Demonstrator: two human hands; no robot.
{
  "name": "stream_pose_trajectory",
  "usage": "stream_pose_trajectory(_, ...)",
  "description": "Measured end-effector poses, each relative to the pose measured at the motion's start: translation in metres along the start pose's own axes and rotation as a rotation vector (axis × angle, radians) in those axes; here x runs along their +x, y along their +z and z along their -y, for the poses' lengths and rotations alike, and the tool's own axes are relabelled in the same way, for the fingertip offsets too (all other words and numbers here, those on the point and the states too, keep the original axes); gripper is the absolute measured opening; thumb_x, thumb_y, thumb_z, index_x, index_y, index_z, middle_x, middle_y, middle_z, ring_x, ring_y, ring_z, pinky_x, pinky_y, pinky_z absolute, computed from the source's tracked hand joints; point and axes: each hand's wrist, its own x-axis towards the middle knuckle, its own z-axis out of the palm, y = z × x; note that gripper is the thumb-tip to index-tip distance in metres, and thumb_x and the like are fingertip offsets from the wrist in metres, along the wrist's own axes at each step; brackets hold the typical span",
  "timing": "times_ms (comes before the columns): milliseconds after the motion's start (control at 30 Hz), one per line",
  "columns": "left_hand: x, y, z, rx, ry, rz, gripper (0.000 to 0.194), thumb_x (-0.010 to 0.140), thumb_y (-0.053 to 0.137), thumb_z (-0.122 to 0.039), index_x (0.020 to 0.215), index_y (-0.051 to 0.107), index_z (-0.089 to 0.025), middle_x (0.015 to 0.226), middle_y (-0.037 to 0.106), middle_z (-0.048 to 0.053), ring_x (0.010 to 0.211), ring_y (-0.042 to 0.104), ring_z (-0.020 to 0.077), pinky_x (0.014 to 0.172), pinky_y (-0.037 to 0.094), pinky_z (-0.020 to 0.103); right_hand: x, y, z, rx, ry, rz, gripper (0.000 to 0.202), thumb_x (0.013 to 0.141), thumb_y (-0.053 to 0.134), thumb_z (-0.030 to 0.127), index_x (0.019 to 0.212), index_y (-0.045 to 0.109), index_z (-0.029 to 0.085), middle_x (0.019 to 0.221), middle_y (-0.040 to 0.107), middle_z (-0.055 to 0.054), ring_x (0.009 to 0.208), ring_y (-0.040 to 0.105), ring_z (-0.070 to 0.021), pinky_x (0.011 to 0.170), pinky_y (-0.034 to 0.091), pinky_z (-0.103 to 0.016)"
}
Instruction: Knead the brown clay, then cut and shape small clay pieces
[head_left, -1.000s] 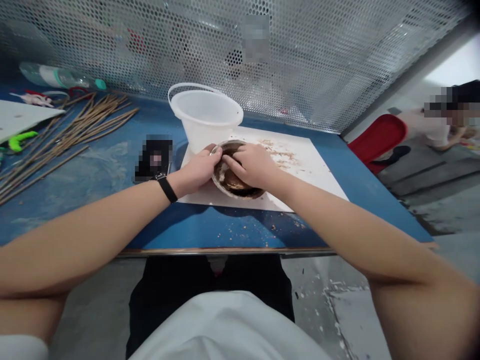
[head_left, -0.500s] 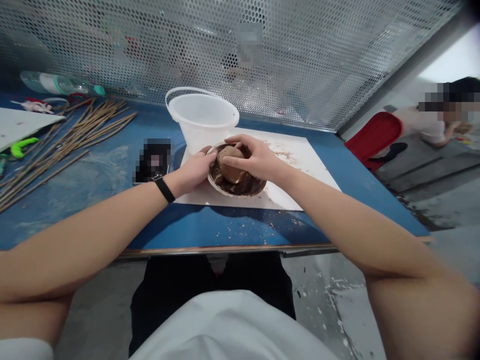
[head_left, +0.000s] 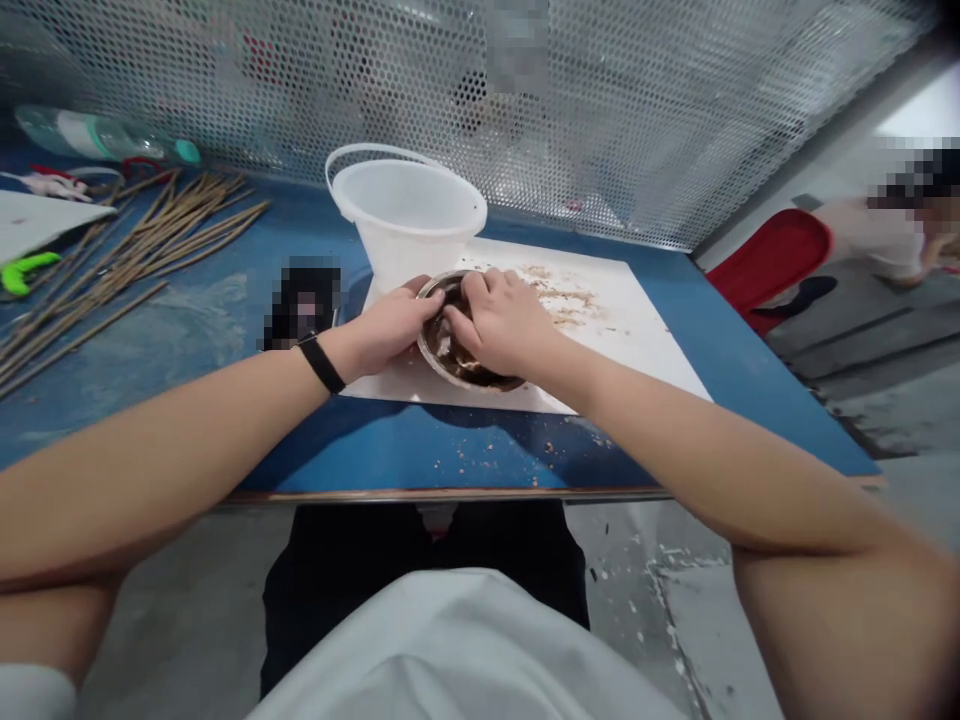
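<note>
"While the left hand (head_left: pixel 394 325) holds the bowl (head_left: pixel 439 368), what is the right hand (head_left: pixel 510 325) doing?"

"It is inside the bowl. Its thumb is apart from the forefinger, and the other fingers bend down past the rim. Whether they grip anything, I cannot tell."

"Left fingers?"

"Thumb clamped over the rim; the rest are partly hidden behind the bowl."

"Position of the bowl?"

"Above the near edge of the white board (head_left: pixel 652 345), towards the middle of the bench (head_left: pixel 780 400)'s near edge. Whether it rests or is lifted, I cannot tell. The visible inside is dark brown with pale, shiny patches."

"Obstructions?"

"One. The bucket (head_left: pixel 409 245) stands just behind the bowl, its handle up at the rear. In my judgement, room on that side is tight, while the near side offers more."

"Loose matter?"

"Brown crumbs (head_left: pixel 570 300) on the board, right of the bucket, and further specks (head_left: pixel 536 460) by the bench's near edge."

"Other items?"

"A dark object, blurred, lies near the left wrist. Sticks (head_left: pixel 187 225) spread over the left part of the bench, and a bottle (head_left: pixel 112 135) lies by its far left corner. Mesh (head_left: pixel 600 100) runs along the far edge. Beyond the right edge are a red chair (head_left: pixel 780 265) and another person (head_left: pixel 896 240)."
</note>
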Motion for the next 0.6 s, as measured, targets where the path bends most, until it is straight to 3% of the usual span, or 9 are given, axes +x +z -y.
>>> stream_pose_trajectory(133, -0.003, 0.005, -0.005, -0.019, -0.022, -0.013, 0.010, 0.108, 0.058, -0.025, 0.112, 0.067, -0.022, 0.083, 0.067, 0.002, 0.075, 0.070, 0.0191, 0.073, 0.054, 0.030, 0.011, 0.002, 0.003, -0.058, 0.062, -0.008, 0.061, 0.118, 0.034, 0.050, 0.137, 0.069, 0.004, 0.137, 0.071, -0.031, 0.130, 0.063, -0.0463, 0.107, 0.049, -0.058)
stream_pose_trajectory(267, -0.006, 0.009, -0.004, 0.011, 0.086, -0.106, 0.014, 0.110, 0.054, -0.027, 0.109, 0.066, -0.019, 0.096, 0.074, 0.007, 0.090, 0.073, 0.0219, 0.085, 0.056, 0.033, 0.000, -0.009, 0.002, 0.009, 0.021, 0.028, 0.064, 0.119, 0.030, 0.046, 0.115, 0.079, 0.005, 0.121, 0.079, -0.026, 0.116, 0.069, -0.0385, 0.099, 0.048, -0.048)
stream_pose_trajectory(433, -0.005, 0.008, 0.001, 0.035, 0.086, -0.115, 0.018, 0.107, 0.061, -0.033, 0.117, 0.067, -0.019, 0.107, 0.076, 0.011, 0.100, 0.073, 0.0262, 0.092, 0.056, 0.038, -0.021, -0.031, 0.000, 0.133, -0.092, 0.105, 0.030, 0.104, 0.056, 0.034, 0.103, 0.076, 0.012, 0.102, 0.079, -0.016, 0.087, 0.065, -0.0266, 0.080, 0.044, -0.040)
stream_pose_trajectory(500, -0.003, 0.005, 0.005, -0.004, 0.093, -0.068, 0.017, 0.106, 0.063, -0.033, 0.116, 0.066, -0.020, 0.110, 0.075, 0.011, 0.100, 0.073, 0.0257, 0.095, 0.057, 0.039, -0.023, -0.032, 0.003, 0.145, -0.139, 0.071, 0.030, 0.099, 0.062, 0.038, 0.110, 0.073, 0.012, 0.109, 0.076, -0.017, 0.094, 0.064, -0.0289, 0.086, 0.047, -0.040)
stream_pose_trajectory(600, 0.000, 0.001, 0.009, -0.045, 0.123, -0.018, 0.014, 0.106, 0.063, -0.032, 0.114, 0.067, -0.021, 0.116, 0.076, 0.010, 0.107, 0.074, 0.0248, 0.103, 0.057, 0.038, -0.018, -0.019, 0.009, 0.113, -0.164, 0.023, 0.048, 0.104, 0.053, 0.048, 0.128, 0.068, 0.010, 0.126, 0.070, -0.023, 0.114, 0.061, -0.0374, 0.105, 0.047, -0.049)
